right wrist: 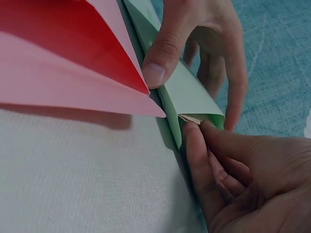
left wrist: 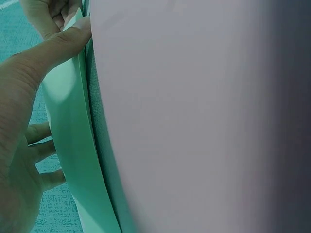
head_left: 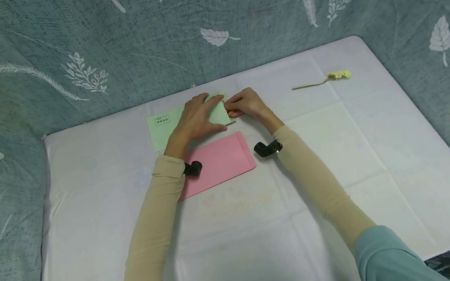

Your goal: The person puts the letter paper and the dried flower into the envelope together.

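A light green envelope (head_left: 166, 136) with a small printed box lies near the back of the table. Across its right part my left hand (head_left: 196, 117) holds it, thumb on the near edge and fingers at the far edge. Its right end gapes in the right wrist view. At that mouth my right hand (head_left: 249, 103) pinches a small thin tan thing (right wrist: 191, 118), mostly hidden by the fingertips; its kind is unclear. Nearer to me, partly under my left wrist, lies a pink envelope (head_left: 223, 163), its flap end to the right.
A yellow flower (head_left: 339, 75) on a thin stem lies at the back right of the white-covered table (head_left: 231, 253). Grey-blue leaf-print cloth (head_left: 152, 41) hangs behind and beside the table. Black camera mounts sit on both wrists.
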The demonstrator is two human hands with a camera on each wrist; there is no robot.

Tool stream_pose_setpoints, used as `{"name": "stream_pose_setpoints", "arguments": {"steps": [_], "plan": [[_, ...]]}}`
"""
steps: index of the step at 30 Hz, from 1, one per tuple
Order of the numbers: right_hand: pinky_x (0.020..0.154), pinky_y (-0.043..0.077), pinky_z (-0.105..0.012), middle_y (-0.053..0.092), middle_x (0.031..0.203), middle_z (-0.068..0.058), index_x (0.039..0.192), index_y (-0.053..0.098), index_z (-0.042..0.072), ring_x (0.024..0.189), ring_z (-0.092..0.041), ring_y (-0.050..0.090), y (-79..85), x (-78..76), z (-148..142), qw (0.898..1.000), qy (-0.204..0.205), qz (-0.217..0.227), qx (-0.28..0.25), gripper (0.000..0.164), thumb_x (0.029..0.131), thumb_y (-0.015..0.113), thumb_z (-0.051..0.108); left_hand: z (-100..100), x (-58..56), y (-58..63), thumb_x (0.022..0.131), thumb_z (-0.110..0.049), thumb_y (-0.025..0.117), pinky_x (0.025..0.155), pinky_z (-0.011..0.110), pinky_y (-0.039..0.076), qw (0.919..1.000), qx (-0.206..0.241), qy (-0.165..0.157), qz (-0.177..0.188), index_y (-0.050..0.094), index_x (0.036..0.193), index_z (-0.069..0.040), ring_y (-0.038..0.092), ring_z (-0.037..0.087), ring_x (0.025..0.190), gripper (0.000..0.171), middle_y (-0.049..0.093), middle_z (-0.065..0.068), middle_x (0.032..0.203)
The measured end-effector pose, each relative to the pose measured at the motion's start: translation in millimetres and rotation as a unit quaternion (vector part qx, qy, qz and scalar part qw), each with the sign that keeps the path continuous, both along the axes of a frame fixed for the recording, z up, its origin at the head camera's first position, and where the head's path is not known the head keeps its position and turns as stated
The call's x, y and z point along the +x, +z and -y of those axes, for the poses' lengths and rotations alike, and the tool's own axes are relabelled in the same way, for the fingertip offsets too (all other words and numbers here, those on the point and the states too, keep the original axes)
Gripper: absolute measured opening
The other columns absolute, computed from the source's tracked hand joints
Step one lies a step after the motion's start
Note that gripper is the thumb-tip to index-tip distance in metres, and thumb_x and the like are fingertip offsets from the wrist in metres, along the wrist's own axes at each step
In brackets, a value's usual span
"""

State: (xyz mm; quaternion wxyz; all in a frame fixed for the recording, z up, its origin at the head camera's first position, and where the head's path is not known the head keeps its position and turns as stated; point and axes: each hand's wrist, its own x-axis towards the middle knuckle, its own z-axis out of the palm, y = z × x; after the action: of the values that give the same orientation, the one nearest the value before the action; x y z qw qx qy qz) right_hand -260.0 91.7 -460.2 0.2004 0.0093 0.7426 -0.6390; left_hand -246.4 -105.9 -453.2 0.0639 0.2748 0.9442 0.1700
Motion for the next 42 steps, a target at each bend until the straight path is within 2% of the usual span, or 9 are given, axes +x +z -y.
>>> {"name": "stream_pose_setpoints", "arguments": {"steps": [4, 15, 21, 33, 42], "plan": [[0.063, 0.056, -0.019, 0.065, 0.113, -0.030, 0.117, 0.065, -0.013, 0.057, -0.006, 0.066, 0.9, -0.8, 1.4, 1.000, 0.007, 0.006, 0.016, 0.026, 0.095, 0.062, 0.002, -1.0, -0.4, 0.4, 0.075, -0.053, 0.081, 0.112, 0.055, 0.025, 1.0000, -0.002, 0.000, -0.004, 0.041, 0.150, -0.022, 0.037, 0.037, 0.135, 0.090, 0.038, 0.021, 0.147], [0.066, 0.057, -0.021, 0.065, 0.116, -0.028, 0.121, 0.064, -0.010, 0.058, -0.005, 0.066, -2.7, -1.9, 3.8, 0.999, 0.022, 0.005, 0.031, 0.029, 0.095, 0.062, 0.003, -0.9, 0.1, 1.6, 0.075, -0.051, 0.081, 0.110, 0.057, 0.027, 1.0000, -0.004, -0.006, -0.001, 0.042, 0.150, -0.021, 0.038, 0.038, 0.134, 0.089, 0.038, 0.021, 0.147], [0.066, 0.057, -0.022, 0.069, 0.107, -0.025, 0.119, 0.066, -0.008, 0.061, -0.008, 0.068, 0.5, -1.1, -6.9, 1.000, 0.013, 0.010, 0.013, 0.028, 0.094, 0.064, 0.004, -1.3, -0.2, 1.2, 0.076, -0.051, 0.081, 0.110, 0.057, 0.026, 1.0000, -0.006, -0.004, 0.005, 0.041, 0.150, -0.021, 0.038, 0.038, 0.134, 0.090, 0.038, 0.021, 0.147], [0.061, 0.056, -0.022, 0.070, 0.085, -0.010, 0.121, 0.064, -0.009, 0.062, -0.010, 0.066, 0.7, -6.3, -50.4, 0.999, -0.031, -0.008, 0.003, 0.030, 0.096, 0.062, 0.007, 1.6, -0.7, -1.4, 0.074, -0.052, 0.082, 0.109, 0.056, 0.028, 1.0000, -0.009, -0.001, 0.001, 0.042, 0.149, -0.021, 0.039, 0.037, 0.133, 0.090, 0.040, 0.021, 0.146], [0.059, 0.055, -0.020, 0.070, 0.078, -0.003, 0.125, 0.058, -0.014, 0.061, -0.009, 0.066, -0.5, -11.0, -97.2, 0.998, -0.060, -0.016, -0.014, 0.035, 0.096, 0.060, 0.005, -0.8, -0.9, -0.1, 0.074, -0.051, 0.081, 0.108, 0.057, 0.029, 1.0000, 0.000, -0.004, -0.005, 0.044, 0.148, -0.021, 0.040, 0.038, 0.131, 0.088, 0.040, 0.021, 0.145]]}}
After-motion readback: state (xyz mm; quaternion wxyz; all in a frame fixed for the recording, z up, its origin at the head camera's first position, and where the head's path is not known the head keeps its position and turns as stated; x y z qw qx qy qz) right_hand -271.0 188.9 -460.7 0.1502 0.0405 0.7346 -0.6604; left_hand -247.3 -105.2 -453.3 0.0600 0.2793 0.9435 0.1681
